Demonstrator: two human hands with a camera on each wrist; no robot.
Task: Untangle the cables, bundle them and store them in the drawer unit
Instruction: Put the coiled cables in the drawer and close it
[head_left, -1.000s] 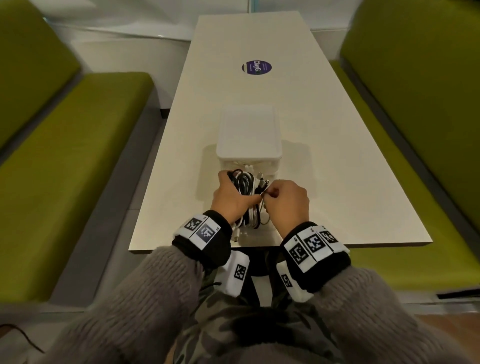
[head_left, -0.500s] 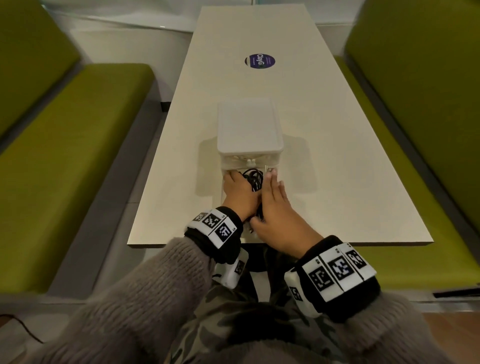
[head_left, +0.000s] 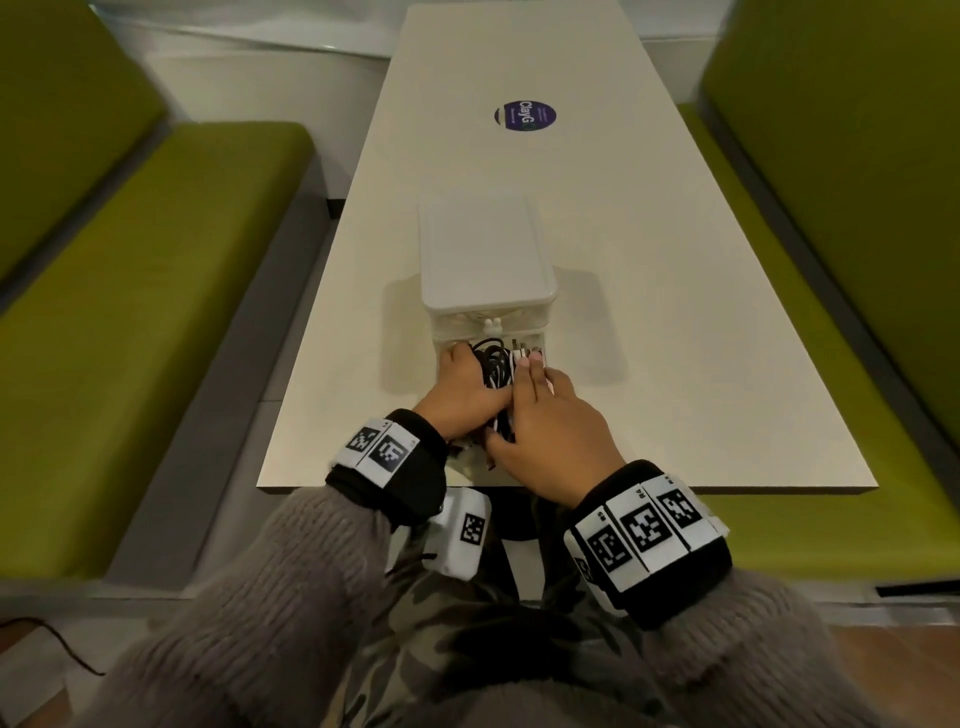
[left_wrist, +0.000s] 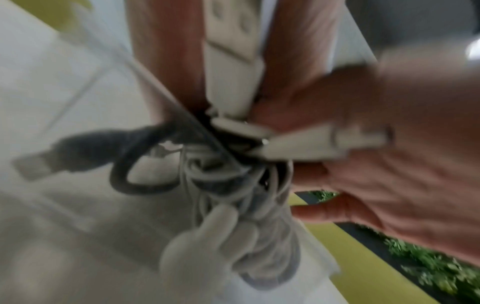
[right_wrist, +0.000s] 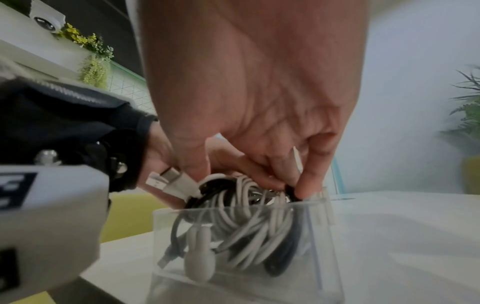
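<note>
Pressed down into the pulled-out clear drawer (right_wrist: 272, 257) of the white drawer unit (head_left: 485, 249): a coiled bundle of black and white cables (head_left: 496, 364), raised above the drawer a second ago, now sunk below its rim. Left hand (head_left: 462, 387) curled round the bundle's near side, USB plugs (right_wrist: 168, 181) poking out beside the palm. Right hand (head_left: 550, 421), pinching a plug a second ago, now laid flatter over the coils, fingertips (right_wrist: 303, 191) bent and pushing a black loop down at the far wall. Directly under the right palm, white loops and a white rabbit-shaped tie (right_wrist: 200, 261) against the clear front. Storing seemingly almost done; stray loops left to tuck, drawer left to shut.
</note>
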